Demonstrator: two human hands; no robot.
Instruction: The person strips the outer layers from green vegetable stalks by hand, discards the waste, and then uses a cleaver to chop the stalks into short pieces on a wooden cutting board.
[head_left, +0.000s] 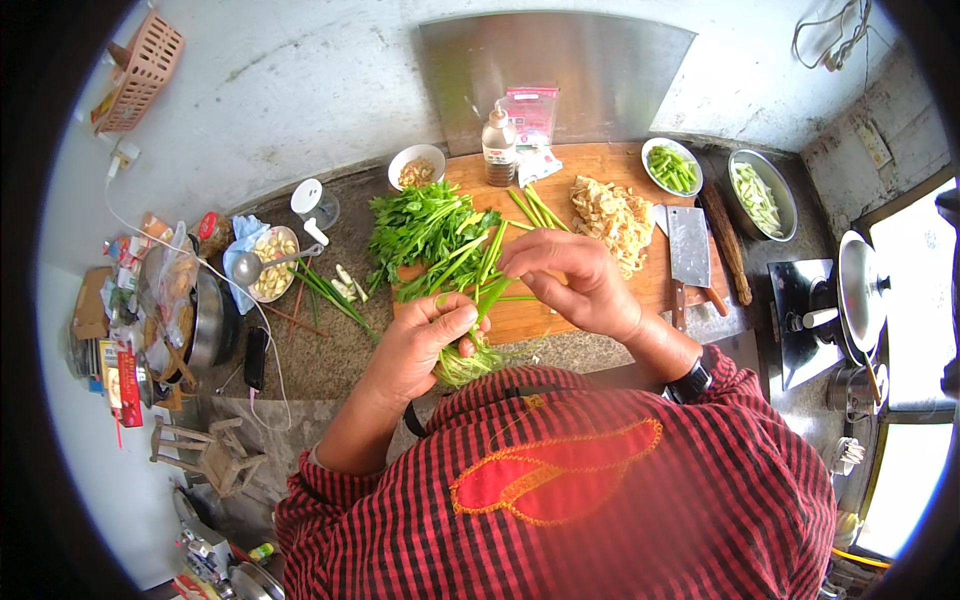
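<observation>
Near the front edge of the wooden cutting board (592, 161), my left hand (442, 330) grips a green celery stalk (491, 295). Stringy pale green fibres (466, 365) hang below that hand. My right hand (574, 281) is at the stalk's upper end, thumb and forefinger bent close together; whether they pinch a fibre cannot be told. A pile of leafy celery (420, 225) lies behind the left hand, with bare stalks (546, 208) beside it. Shredded tofu skin (613, 217) is heaped behind the right hand. Two cleavers lie at the board's right, the broad blade (688, 244) uppermost.
A sauce bottle (499, 150) stands at the board's back. Bowls of cut celery (672, 169) and pale green strips (756, 199) sit back right, near a gas stove (799, 322). Left are a garlic plate (274, 262) with a ladle, scallions (337, 300), a phone (255, 360) and its cable.
</observation>
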